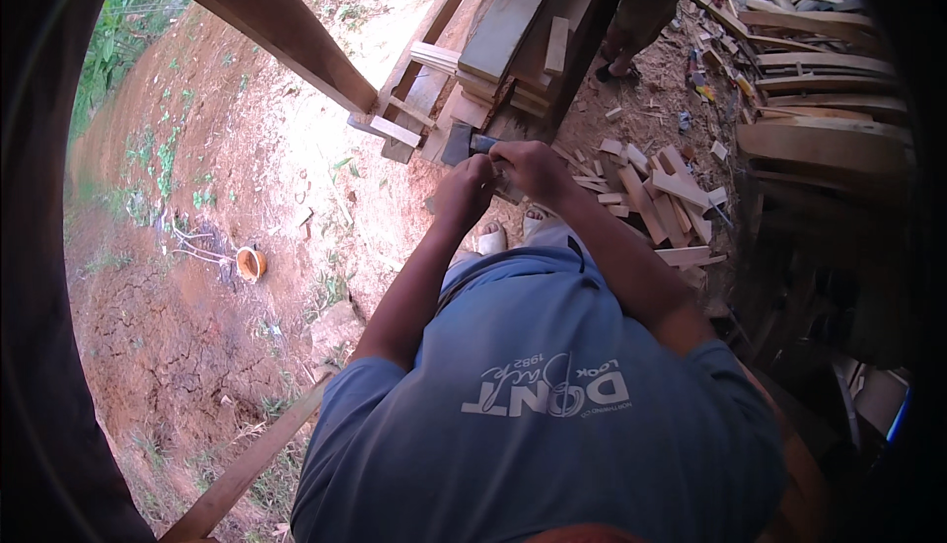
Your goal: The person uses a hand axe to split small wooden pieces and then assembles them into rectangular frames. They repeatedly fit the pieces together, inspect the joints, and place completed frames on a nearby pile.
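My left hand (466, 188) and my right hand (538, 170) are close together in front of my body, at the near end of a wooden bench (493, 127). Both are closed, with the fingers curled inward. Whatever lies between them is hidden or too small to name. Just beyond my knuckles is a tool with a dark, flat, blocky metal head (457, 144) and a black shaft, perhaps a hammer or hatchet. Its shaft runs to the fingers of my right hand; whether they grip it, I cannot tell. Small pale wood blocks (395, 130) lie left of it.
Long planks (513, 20) are stacked along the bench. A slanting timber post (286, 40) stands at upper left. Wood offcuts (671, 193) heap on the ground at right, below stacked boards (824, 144). Another person's leg (631, 35) shows beyond. An orange container (251, 264) lies left.
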### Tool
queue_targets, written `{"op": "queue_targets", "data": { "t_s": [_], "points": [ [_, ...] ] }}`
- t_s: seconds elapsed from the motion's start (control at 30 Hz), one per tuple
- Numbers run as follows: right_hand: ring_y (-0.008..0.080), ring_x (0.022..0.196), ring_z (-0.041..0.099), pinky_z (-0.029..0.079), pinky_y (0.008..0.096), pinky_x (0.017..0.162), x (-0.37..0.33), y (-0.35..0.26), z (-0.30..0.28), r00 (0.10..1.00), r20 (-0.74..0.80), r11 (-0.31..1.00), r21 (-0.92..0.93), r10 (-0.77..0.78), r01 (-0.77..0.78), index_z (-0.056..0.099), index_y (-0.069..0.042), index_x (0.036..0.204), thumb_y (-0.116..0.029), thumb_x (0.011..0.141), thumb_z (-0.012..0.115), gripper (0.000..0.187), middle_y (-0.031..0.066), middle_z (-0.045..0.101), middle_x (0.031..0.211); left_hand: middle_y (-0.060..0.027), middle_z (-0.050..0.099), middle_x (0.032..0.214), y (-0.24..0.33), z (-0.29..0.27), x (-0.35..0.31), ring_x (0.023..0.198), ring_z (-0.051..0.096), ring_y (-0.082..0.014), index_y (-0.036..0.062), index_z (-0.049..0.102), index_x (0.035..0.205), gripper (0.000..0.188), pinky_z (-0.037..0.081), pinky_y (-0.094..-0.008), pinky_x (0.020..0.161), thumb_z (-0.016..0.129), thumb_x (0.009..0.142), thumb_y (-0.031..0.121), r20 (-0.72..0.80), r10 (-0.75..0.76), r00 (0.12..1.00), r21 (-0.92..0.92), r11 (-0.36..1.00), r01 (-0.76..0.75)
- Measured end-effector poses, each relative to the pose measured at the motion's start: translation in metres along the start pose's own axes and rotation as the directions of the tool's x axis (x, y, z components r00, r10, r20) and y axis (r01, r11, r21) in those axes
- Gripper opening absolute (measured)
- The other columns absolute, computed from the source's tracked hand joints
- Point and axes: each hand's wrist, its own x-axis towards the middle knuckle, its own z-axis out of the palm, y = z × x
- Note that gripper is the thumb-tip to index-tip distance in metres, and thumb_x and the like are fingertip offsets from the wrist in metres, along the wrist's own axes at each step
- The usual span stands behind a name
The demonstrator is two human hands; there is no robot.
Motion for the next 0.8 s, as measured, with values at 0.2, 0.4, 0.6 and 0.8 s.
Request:
{"op": "queue_targets", "data": {
  "t_s": [0.2, 0.4, 0.6, 0.8],
  "points": [
    [0.0414, 0.088, 0.073, 0.057, 0.0465, 0.074, 0.001, 0.009, 0.005, 1.000, 0.011, 1.000, 0.030, -0.001, 0.000, 0.071, -0.004, 0.100, -0.010, 0.092, 0.070, 0.010, 0.0209, 0.073, 0.091, -0.0122, 0.070, 0.098, 0.003, -0.004, 0.002, 0.091, 0.070, -0.0389, 0.0105, 0.056, 0.100, 0.023, 0.055, -0.0502, 0.072, 0.076, 0.090, 0.018, 0.025, 0.009, 1.000, 0.002, 1.000, -0.009],
    [0.0417, 0.087, 0.073, 0.057, 0.0475, 0.073, 0.003, 0.005, 0.004, 0.999, -0.007, 0.999, 0.030, -0.041, 0.041, 0.069, -0.004, 0.095, -0.009, 0.090, 0.068, 0.007, 0.0214, 0.072, 0.087, -0.0125, 0.070, 0.099, 0.001, -0.003, 0.002, 0.091, 0.071, -0.0386, 0.0105, 0.057, 0.103, 0.025, 0.055, -0.0501, 0.072, 0.077, 0.090, 0.017, 0.053, -0.020, 0.998, 0.025, 1.000, 0.019],
    [0.0409, 0.088, 0.073, 0.057, 0.0481, 0.075, 0.003, 0.013, 0.008, 0.996, 0.021, 0.996, -0.013, -0.085, 0.086, 0.069, -0.004, 0.096, -0.007, 0.087, 0.069, 0.009, 0.0201, 0.071, 0.088, -0.0119, 0.071, 0.103, 0.000, -0.001, 0.002, 0.092, 0.071, -0.0379, 0.0115, 0.060, 0.111, 0.028, 0.056, -0.0491, 0.073, 0.078, 0.089, 0.018, 0.020, -0.009, 1.000, 0.000, 1.000, 0.009],
    [0.0400, 0.096, 0.072, 0.059, 0.0476, 0.081, 0.003, 0.011, 0.005, 0.996, 0.053, 0.997, -0.040, -0.070, 0.072, 0.068, -0.004, 0.097, -0.007, 0.086, 0.070, 0.011, 0.0163, 0.068, 0.101, -0.0196, 0.067, 0.119, 0.018, -0.013, 0.005, 0.109, 0.066, -0.0418, 0.0038, 0.062, 0.116, 0.040, 0.056, -0.0494, 0.089, 0.080, 0.085, 0.022, -0.048, 0.050, 0.998, -0.029, 0.998, -0.052]
  ]
}}
